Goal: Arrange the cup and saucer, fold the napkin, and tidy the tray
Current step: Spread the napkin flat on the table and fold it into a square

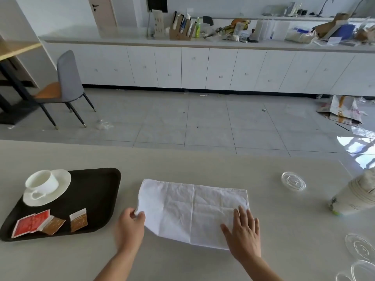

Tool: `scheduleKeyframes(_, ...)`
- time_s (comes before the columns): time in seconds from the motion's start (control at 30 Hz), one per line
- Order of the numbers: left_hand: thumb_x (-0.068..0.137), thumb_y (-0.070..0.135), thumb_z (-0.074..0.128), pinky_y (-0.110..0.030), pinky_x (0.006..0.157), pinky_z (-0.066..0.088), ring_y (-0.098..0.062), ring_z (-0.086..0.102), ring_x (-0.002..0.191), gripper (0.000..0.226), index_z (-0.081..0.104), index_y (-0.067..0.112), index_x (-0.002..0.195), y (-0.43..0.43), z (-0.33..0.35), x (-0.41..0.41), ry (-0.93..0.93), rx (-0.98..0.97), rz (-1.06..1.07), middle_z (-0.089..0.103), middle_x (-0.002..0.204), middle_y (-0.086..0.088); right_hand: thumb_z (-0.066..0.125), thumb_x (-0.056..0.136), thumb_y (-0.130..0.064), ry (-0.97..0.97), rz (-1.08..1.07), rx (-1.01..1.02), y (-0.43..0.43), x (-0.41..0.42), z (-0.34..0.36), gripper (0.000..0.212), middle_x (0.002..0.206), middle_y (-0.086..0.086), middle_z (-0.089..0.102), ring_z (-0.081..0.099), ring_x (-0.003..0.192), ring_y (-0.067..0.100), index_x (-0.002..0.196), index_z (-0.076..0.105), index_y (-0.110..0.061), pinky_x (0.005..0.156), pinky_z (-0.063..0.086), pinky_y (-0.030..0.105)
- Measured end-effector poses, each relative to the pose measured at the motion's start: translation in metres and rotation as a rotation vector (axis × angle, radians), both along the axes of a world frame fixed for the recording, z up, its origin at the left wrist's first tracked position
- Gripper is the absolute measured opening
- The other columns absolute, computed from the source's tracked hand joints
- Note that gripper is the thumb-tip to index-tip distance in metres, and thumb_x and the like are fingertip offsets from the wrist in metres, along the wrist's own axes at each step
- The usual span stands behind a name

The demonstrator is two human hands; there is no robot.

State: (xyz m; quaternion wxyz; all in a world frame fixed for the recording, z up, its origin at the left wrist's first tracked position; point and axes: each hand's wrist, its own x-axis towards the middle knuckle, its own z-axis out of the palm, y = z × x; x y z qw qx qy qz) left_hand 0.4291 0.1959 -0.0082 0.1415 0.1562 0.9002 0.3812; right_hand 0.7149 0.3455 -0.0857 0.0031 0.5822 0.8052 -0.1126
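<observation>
Tabletop [182, 163], napkin [188, 207] under right hand [243, 234].

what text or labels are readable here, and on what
No text can be read.
Red packets on the tray: print, too blurred.
Brown sachets: print, too blurred.
Cup stack at the right: marks, too blurred.
Green bottle on the far counter: label too small.
Napkin: blank.
</observation>
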Motion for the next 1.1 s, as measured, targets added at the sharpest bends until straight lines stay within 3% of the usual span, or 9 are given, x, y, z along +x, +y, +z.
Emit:
scheduleKeyframes(0.13,0.080,0.018,0.070,-0.030,0.059,0.044,-0.017,0.063,0.070,0.013,0.058,0.021,0.079,0.032,0.028,0.034,0.172,0.103,-0.159,0.068,0.075,0.008,0.042,0.098,-0.052,0.192,0.101,-0.028,0.016,-0.040,0.032,0.050,0.152,-0.004,0.045,0.025,0.146,0.021,0.140,0.051,-0.025,0.120,0.017,0.037)
scheduleKeyframes(0.2,0.077,0.017,0.075,-0.028,0.058,0.045,-0.015,0.065,0.068,0.014,0.061,0.021,0.081,0.046,0.036,0.051,0.263,0.133,-0.282,0.069,0.073,0.010,0.049,0.099,-0.042,0.461,0.037,-0.260,0.028,-0.069,0.060,0.024,0.112,-0.004,0.070,0.056,0.112,0.016,0.103,0.069,-0.030,0.104,0.044,0.039)
scheduleKeyframes(0.27,0.073,0.017,0.078,-0.028,0.052,0.046,-0.016,0.063,0.060,0.018,0.061,0.022,0.078,0.057,0.040,0.069,0.349,0.119,-0.423,0.067,0.068,0.011,0.050,0.098,-0.047,0.789,-0.127,-0.634,0.040,-0.098,0.085,0.035,0.084,-0.003,0.074,0.066,0.079,0.016,0.083,0.067,-0.021,0.087,0.057,0.045)
scheduleKeyframes(0.33,0.067,0.014,0.080,-0.027,0.046,0.046,-0.018,0.061,0.055,0.023,0.060,0.023,0.075,0.063,0.041,0.084,0.428,0.119,-0.550,0.065,0.066,0.009,0.051,0.092,-0.061,0.961,-0.263,-0.867,0.056,-0.120,0.102,0.052,0.078,0.003,0.075,0.070,0.068,0.018,0.090,0.071,-0.013,0.065,0.062,0.038)
scheduleKeyframes(0.4,0.062,0.010,0.080,-0.028,0.043,0.047,-0.017,0.061,0.054,0.027,0.060,0.022,0.075,0.066,0.040,0.098,0.503,0.138,-0.650,0.066,0.067,0.008,0.063,0.083,-0.064,0.958,-0.275,-0.825,0.072,-0.132,0.113,0.051,0.065,0.001,0.068,0.065,0.057,0.017,0.073,0.069,-0.014,0.050,0.050,0.026)
scheduleKeyframes(0.47,0.060,0.007,0.080,-0.028,0.041,0.048,-0.015,0.062,0.054,0.028,0.063,0.022,0.076,0.069,0.037,0.110,0.551,0.157,-0.719,0.067,0.068,0.010,0.074,0.078,-0.043,0.841,-0.243,-0.615,0.087,-0.133,0.117,0.038,0.056,0.003,0.054,0.051,0.053,0.020,0.058,0.056,-0.015,0.049,0.038,0.027)
scheduleKeyframes(0.57,0.060,0.006,0.080,-0.024,0.041,0.048,-0.011,0.064,0.056,0.027,0.066,0.022,0.077,0.074,0.036,0.126,0.555,0.213,-0.800,0.069,0.071,0.012,0.068,0.078,-0.018,0.644,-0.223,-0.398,0.106,-0.115,0.113,0.012,0.072,0.012,0.069,0.058,0.063,0.024,0.073,0.068,-0.007,0.056,0.043,0.029)
scheduleKeyframes(0.8,0.064,0.009,0.074,-0.020,0.046,0.046,-0.010,0.059,0.055,0.019,0.067,0.022,0.076,0.090,0.026,0.172,0.536,0.272,-1.018,0.066,0.069,0.011,0.069,0.080,-0.019,0.637,-0.286,-0.347,0.118,-0.041,0.091,0.009,0.070,0.006,0.069,0.060,0.063,0.023,0.075,0.070,-0.012,0.056,0.042,0.029)
scheduleKeyframes(1.1,0.063,0.015,0.071,-0.023,0.043,0.046,-0.012,0.057,0.052,0.016,0.068,0.026,0.075,0.108,0.005,0.198,0.562,0.090,-1.218,0.063,0.064,0.009,0.068,0.085,-0.022,0.625,-0.377,-0.358,0.124,0.004,0.059,0.008,0.073,0.000,0.070,0.060,0.064,0.018,0.080,0.072,-0.017,0.057,0.042,0.027)
